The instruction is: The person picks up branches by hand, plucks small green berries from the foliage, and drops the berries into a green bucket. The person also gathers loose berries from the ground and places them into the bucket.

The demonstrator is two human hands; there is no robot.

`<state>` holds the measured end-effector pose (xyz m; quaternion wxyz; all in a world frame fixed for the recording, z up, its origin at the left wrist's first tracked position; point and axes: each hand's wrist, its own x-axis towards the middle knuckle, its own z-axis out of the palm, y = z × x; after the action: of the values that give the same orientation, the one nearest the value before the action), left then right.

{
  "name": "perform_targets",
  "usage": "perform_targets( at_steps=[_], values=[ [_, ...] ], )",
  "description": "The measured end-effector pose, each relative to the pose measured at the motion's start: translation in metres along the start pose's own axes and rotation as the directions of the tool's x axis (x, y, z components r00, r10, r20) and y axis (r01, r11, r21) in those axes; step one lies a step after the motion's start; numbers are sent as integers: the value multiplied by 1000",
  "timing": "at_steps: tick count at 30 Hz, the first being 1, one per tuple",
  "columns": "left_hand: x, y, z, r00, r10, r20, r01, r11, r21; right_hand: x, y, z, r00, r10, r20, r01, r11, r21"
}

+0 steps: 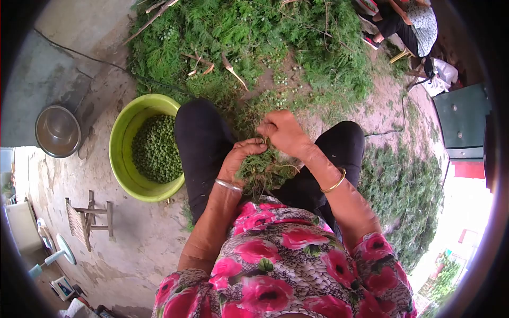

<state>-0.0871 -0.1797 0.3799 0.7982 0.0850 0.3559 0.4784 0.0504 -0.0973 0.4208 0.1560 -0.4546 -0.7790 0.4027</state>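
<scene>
My left hand [243, 157] is closed around a leafy green sprig [261, 170] that hangs over my lap, between my knees. Just above it, my right hand [286, 132] has its fingers curled in a pinch by the left fingertips; whatever they grip is too small to make out. By my left knee stands a lime-green tub [120, 153], partly filled with small round green cones [155, 151]. A large heap of feathery green branches [212, 40] lies on the ground in front of me.
A metal pot [58, 131] and a small folding stool [82, 220] are at the left. Cut sticks [233, 71] lie by the heap, with more greenery [405, 196] at my right. Another person [421, 26] sits at the upper right near a white sack [441, 77]. A dark cable [106, 62] crosses the floor.
</scene>
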Motion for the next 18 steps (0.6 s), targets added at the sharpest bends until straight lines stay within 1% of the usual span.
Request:
perform_targets(
  at_steps=[1, 2, 3, 4, 5, 6, 7, 8, 9, 11, 12, 14, 15, 17, 18],
  values=[
    [-1, 0, 0, 1000, -2, 12, 2, 999, -42, -1, 0, 2, 990, 84, -116, -69, 989, 127],
    [-1, -1, -4, 1000, -3, 12, 4, 999, -41, 0, 6, 0, 989, 86, -117, -71, 989, 128],
    [-1, -4, -10, 987, 21, 160, -13, 999, -51, 2, 16, -6, 951, 271, -148, -173, 864, 472],
    [-1, -6, -13, 952, 45, 304, -27, 998, -64, 2, 24, -12, 887, 448, -109, -218, 616, 757],
    [-3, -5, -10, 952, 43, 304, -25, 998, -62, -1, 24, -17, 887, 449, -109, -218, 614, 759],
    [-7, -4, -4, 988, 49, 145, -33, 994, -107, -5, 22, -23, 892, 442, -96, -178, 539, 823],
    [-9, -4, -1, 999, 45, -17, -47, 987, -152, -11, 19, -27, 896, 435, -84, -139, 457, 878],
    [-5, -7, 0, 995, 60, -82, -73, 982, -177, -19, 9, -31, 902, 429, -40, -192, 483, 854],
    [-3, -5, -2, 995, 58, -82, -71, 981, -179, -26, 8, -28, 901, 431, -39, -194, 483, 854],
    [0, 0, -10, 997, -2, 76, 20, 972, -235, -37, 5, -21, 937, 338, 86, -312, 701, 642],
    [1, -2, -10, 999, 6, 46, 7, 963, -270, -41, 4, -18, 938, 337, 86, -311, 700, 643],
    [0, -2, -10, 998, 1, 58, 17, 956, -294, -46, 3, -11, 971, 238, 37, -234, 895, 380],
    [-1, -2, -10, 997, -6, 71, 28, 948, -318, -48, 3, -9, 983, 183, 23, -184, 955, 231],
    [0, -4, -12, 995, -19, 94, 48, 950, -310, -50, 3, -8, 978, 205, 42, -209, 943, 258],
    [0, -3, -11, 993, -30, 116, 65, 950, -307, -51, 9, -5, 958, 287, 13, -263, 858, 441]
  ],
)
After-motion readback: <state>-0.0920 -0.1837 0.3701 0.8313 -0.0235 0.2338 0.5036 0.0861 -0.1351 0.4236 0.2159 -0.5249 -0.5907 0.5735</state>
